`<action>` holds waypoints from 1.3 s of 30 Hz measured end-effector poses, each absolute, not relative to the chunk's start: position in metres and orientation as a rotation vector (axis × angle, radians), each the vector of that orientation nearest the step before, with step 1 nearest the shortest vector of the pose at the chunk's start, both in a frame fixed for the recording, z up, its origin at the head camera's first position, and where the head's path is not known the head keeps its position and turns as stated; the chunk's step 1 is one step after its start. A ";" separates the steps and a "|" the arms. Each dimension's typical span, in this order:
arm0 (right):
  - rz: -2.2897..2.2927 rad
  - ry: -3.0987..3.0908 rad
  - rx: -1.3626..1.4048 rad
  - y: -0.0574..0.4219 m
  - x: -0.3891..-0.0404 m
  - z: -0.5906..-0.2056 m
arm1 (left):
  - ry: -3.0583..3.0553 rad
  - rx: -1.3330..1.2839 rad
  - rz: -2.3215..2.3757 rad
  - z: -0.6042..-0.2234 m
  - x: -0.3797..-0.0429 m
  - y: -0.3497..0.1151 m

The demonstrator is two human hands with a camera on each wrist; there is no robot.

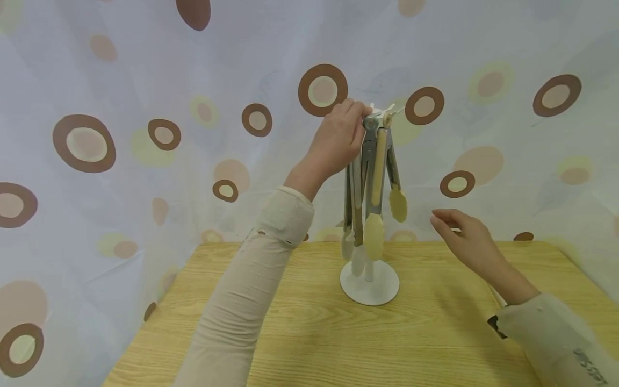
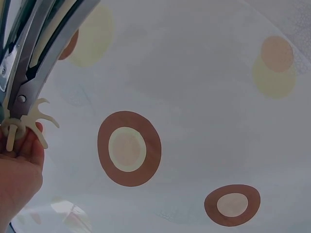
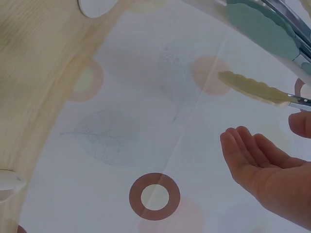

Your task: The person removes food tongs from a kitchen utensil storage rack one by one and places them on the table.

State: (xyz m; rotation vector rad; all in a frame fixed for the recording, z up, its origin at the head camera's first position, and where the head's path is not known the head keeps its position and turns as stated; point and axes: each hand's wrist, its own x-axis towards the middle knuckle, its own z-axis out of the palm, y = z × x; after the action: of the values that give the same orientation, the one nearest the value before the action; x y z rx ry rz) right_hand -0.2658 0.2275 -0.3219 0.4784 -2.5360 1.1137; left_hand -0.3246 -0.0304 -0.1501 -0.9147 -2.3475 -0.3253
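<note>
A white hanging stand (image 1: 369, 285) with a round base stands on the table, its top ringed with hooks (image 2: 46, 119). Several kitchen tongs hang from it, including tongs with a cream head (image 1: 374, 236) and tongs with a yellow head (image 1: 398, 204); a teal tongs head (image 3: 262, 31) shows in the right wrist view. My left hand (image 1: 338, 134) grips the top of the stand, its fingers curled beside the tongs' upper ends and partly hidden. To the right of the stand, apart from the tongs, my right hand (image 1: 466, 242) hovers with loosely bent fingers and holds nothing.
The stand is on a wooden table (image 1: 309, 333) near its back edge. Behind it hangs a pale curtain (image 1: 271, 43) patterned with brown rings. A white object (image 3: 9, 183), cut off by the frame, lies on the table in the right wrist view.
</note>
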 end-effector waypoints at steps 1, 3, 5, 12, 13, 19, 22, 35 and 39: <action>1.115 -2.524 0.481 0.226 -0.266 -0.320 | -2.348 -0.914 -0.326 -0.150 -0.325 -0.031; 1.131 -2.493 0.494 0.223 -0.267 -0.318 | -2.348 -0.914 -0.329 -0.150 -0.324 -0.031; 1.141 -2.468 0.501 0.219 -0.268 -0.315 | -2.348 -0.913 -0.333 -0.150 -0.324 -0.032; 1.244 -2.377 0.576 0.202 -0.271 -0.300 | -2.344 -0.909 -0.342 -0.150 -0.324 -0.033; 1.251 -2.369 0.587 0.200 -0.271 -0.297 | -2.344 -0.911 -0.341 -0.150 -0.324 -0.032; 1.321 -2.305 0.606 0.181 -0.273 -0.284 | -2.343 -0.911 -0.336 -0.151 -0.325 -0.030; 1.347 -2.285 0.598 0.172 -0.273 -0.280 | -2.343 -0.906 -0.334 -0.151 -0.325 -0.029; 1.331 -2.308 0.554 0.153 -0.282 -0.267 | -2.344 -0.905 -0.339 -0.150 -0.323 -0.028; 1.312 -2.325 0.555 0.151 -0.287 -0.266 | -2.343 -0.907 -0.342 -0.151 -0.324 -0.029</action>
State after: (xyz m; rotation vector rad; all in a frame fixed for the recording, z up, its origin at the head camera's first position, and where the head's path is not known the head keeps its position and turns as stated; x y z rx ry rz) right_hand -0.2868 0.1514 -0.2655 0.5552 -2.3252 1.3121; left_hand -0.3237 -0.0291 -0.1506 -0.9068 -2.3430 -0.3420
